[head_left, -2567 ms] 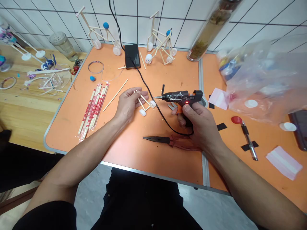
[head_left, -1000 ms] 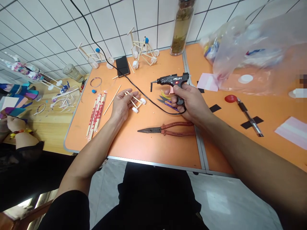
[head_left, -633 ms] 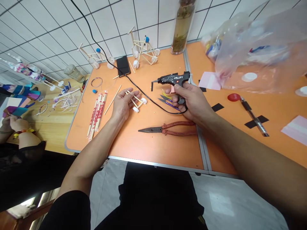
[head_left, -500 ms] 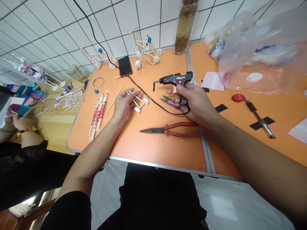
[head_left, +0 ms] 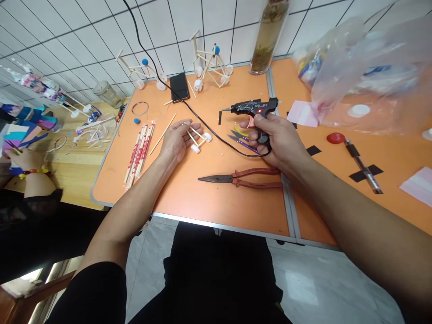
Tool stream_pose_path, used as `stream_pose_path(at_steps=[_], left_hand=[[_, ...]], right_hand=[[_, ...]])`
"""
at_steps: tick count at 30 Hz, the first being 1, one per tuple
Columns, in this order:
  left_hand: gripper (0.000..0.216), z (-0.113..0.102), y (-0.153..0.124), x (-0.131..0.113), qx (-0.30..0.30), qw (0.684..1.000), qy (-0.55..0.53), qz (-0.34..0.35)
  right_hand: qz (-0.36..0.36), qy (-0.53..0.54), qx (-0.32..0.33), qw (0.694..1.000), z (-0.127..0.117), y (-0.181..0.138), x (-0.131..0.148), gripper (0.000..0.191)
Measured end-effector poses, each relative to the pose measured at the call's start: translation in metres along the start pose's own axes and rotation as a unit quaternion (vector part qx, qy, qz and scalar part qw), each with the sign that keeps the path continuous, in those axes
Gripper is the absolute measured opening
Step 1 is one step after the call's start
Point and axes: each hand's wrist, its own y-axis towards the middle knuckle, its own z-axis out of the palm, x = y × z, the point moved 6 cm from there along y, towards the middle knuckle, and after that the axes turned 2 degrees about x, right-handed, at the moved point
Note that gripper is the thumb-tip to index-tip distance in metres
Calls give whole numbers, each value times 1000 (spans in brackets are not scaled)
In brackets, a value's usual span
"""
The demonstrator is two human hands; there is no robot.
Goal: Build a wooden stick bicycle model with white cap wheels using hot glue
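Note:
Between the fingers of my left hand (head_left: 177,138) is a small stick frame (head_left: 201,143) with white round wheels at its near end. Wrapped around the handle of a black hot glue gun (head_left: 254,108) is my right hand (head_left: 273,135); the gun's red light glows and its nozzle points left, toward the frame but apart from it. A black cord (head_left: 202,120) runs from the handle back past the wall. Below the gun lie small scissors (head_left: 243,141), partly covered by the cord and hand. Long-nose pliers (head_left: 239,178) with red handles rest nearer the table edge.
Wrapped chopsticks (head_left: 140,153) and a loose stick (head_left: 163,134) lie left. Two stick models (head_left: 211,67) with blue balls and a black phone (head_left: 179,87) are at the back. A glass vase (head_left: 269,38), plastic bag (head_left: 371,85) and pen (head_left: 364,164) stand or lie right. A co-worker's hand (head_left: 20,157) holds scissors far left.
The view has shifted slightly. Both hands keep their holds on the stick frame and the glue gun, with little movement. The co-worker's hand at far left has changed position.

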Motion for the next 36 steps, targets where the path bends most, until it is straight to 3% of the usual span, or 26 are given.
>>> stream_pose_path(at_steps=[23, 36], left_hand=[[5, -1, 8, 3, 18, 1000, -10, -18], [2, 0, 10, 3, 22, 1000, 5, -15]], right_hand=[[-13, 14, -42, 999, -4, 7, -7, 34], [-12, 36, -26, 999, 2, 5, -6, 42]])
